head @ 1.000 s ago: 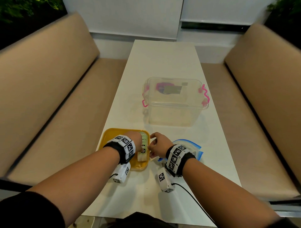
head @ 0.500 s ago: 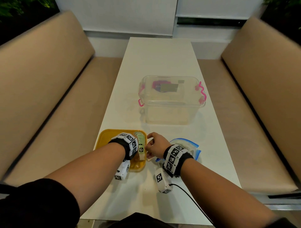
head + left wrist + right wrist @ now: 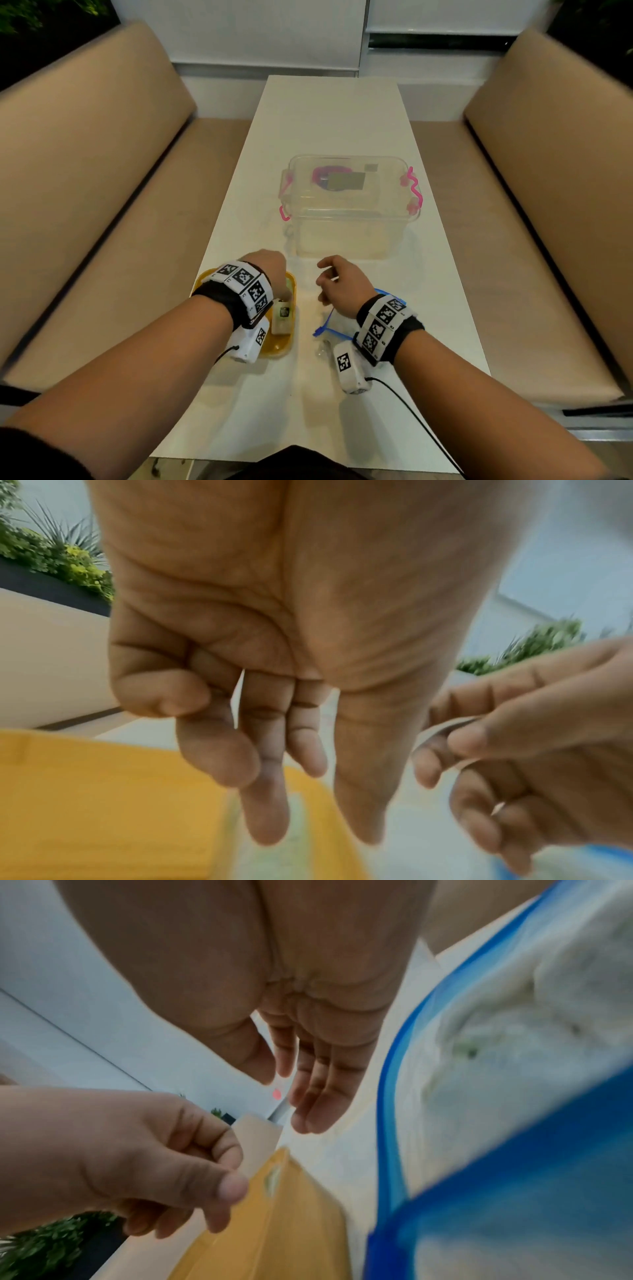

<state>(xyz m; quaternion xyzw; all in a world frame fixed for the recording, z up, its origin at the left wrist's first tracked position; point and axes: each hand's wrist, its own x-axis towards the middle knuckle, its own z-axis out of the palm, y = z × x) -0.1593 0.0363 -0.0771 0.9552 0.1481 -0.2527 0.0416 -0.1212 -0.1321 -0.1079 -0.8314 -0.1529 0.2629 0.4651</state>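
A yellow tray [image 3: 274, 349] lies at the table's near left with a pale green packet [image 3: 283, 317] on its right side. My left hand [image 3: 279, 287] hangs over the packet, fingers loosely pointing down with nothing between them in the left wrist view [image 3: 308, 804]. Whether they touch the packet I cannot tell. My right hand [image 3: 325, 277] is a little to the right, apart from the tray. Its thumb and fingers pinch a thin pale strip [image 3: 441, 729]. Below it lies a clear zip bag [image 3: 323, 323] with a blue seal.
A clear plastic box [image 3: 349, 222] with pink latches stands mid-table beyond my hands. Something pink and a grey card show through it. Tan benches [image 3: 85, 205] run along both sides of the white table [image 3: 329, 120]. Cables trail from the wrist cameras.
My right hand has drawn away to the right from the packet, where both hands were close together. The left hand stays over the tray.
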